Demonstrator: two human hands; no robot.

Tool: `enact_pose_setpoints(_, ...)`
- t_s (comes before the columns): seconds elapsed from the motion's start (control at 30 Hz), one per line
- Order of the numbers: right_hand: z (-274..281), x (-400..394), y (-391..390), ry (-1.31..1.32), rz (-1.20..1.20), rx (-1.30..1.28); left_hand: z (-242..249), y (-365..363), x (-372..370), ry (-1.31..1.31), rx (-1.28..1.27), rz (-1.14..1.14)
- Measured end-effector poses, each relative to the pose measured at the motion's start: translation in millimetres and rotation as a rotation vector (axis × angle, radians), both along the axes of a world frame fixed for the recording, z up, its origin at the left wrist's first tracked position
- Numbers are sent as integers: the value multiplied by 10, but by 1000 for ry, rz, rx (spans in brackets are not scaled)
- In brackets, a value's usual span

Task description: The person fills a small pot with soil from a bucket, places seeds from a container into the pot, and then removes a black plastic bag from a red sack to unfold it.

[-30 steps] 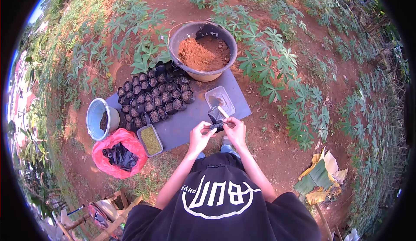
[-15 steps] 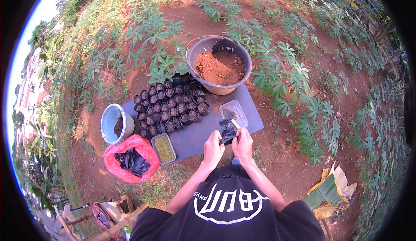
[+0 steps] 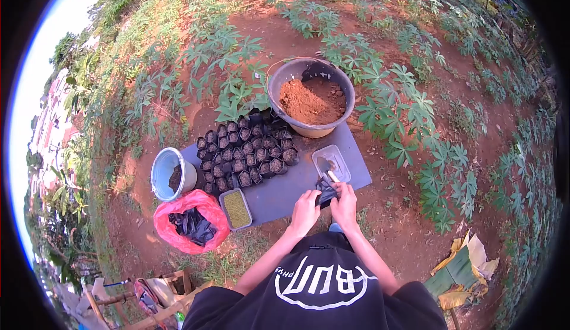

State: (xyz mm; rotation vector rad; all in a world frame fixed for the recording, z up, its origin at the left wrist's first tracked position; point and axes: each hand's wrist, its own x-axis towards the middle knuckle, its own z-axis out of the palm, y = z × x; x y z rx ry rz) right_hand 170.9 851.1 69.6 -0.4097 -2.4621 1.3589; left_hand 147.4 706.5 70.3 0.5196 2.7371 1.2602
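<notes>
Both my hands are close together above the front right part of the grey table (image 3: 275, 199). My left hand (image 3: 306, 212) grips the left side of a black plastic bag (image 3: 326, 192). My right hand (image 3: 344, 206) holds its other side, with the pale handle of a small trowel (image 3: 333, 176) beside the fingers. The trowel's blade lies toward a clear plastic container (image 3: 332, 162) just beyond the bag. Many soil-filled black bags (image 3: 246, 152) stand in rows to the left.
A large bucket of reddish soil (image 3: 313, 98) stands at the back. On the left are a light blue bucket (image 3: 173, 174), a red plastic bag holding black bags (image 3: 191, 221) and a tub of green grains (image 3: 236, 209). Leafy plants (image 3: 392, 107) grow beyond the table.
The view has shifted, so the table and its contents appear farther right and lower. Between my hands, the black bag looks lower and more folded than before.
</notes>
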Motion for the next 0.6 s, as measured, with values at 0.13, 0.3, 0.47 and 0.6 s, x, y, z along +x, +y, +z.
enact_pose_setpoints(0.13,-49,-2,67,-50,121,-65,-52,55,12,-84,-9,58)
enact_pose_setpoints(0.3,-146,6,123,-74,145,48,-177,-28,-123,-112,-127,173)
enact_pose_setpoints(0.47,-49,-62,202,-178,64,-9,307,187,-74,124,-180,127)
enact_pose_setpoints(0.6,-60,-79,234,-71,141,89,69,143,-166,121,-169,-114)
